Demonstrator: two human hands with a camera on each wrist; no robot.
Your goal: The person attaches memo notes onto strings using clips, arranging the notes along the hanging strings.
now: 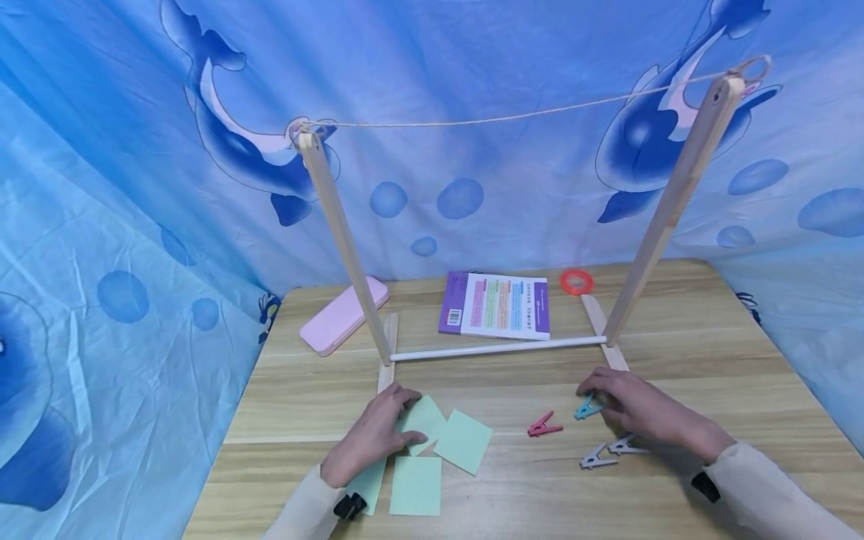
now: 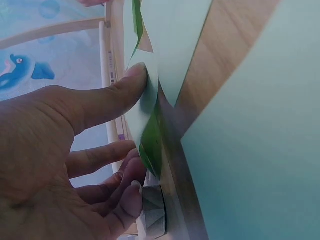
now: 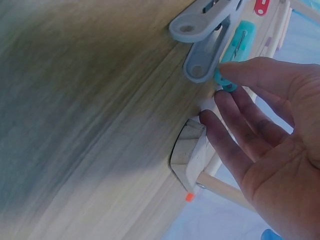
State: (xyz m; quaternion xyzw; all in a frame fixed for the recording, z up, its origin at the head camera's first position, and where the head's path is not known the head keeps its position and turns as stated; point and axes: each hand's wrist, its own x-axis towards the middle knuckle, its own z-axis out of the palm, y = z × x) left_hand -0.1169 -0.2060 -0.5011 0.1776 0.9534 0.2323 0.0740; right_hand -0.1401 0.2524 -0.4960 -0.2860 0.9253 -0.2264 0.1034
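Note:
My left hand (image 1: 378, 431) holds a pale green paper square (image 1: 424, 421), its thumb on the near face. In the left wrist view that paper (image 2: 142, 107) bends up at its edge between thumb and fingers. Other green squares (image 1: 464, 442) lie beside it, one (image 1: 415, 487) nearer me and one partly under the left wrist. My right hand (image 1: 637, 405) pinches a teal clothespin (image 1: 589, 407) by its handle end; the right wrist view shows the thumb on that clothespin (image 3: 240, 45). Close by lie a red clothespin (image 1: 544, 425) and two grey clothespins (image 1: 598, 457).
Behind the hands stands a wooden frame, with a left post (image 1: 344, 240), a right post (image 1: 675, 202), a white crossbar (image 1: 499, 349) and a string (image 1: 513, 118) tied between the tops. Farther back are a pink case (image 1: 344, 315), a book (image 1: 499, 306) and red tape (image 1: 577, 281).

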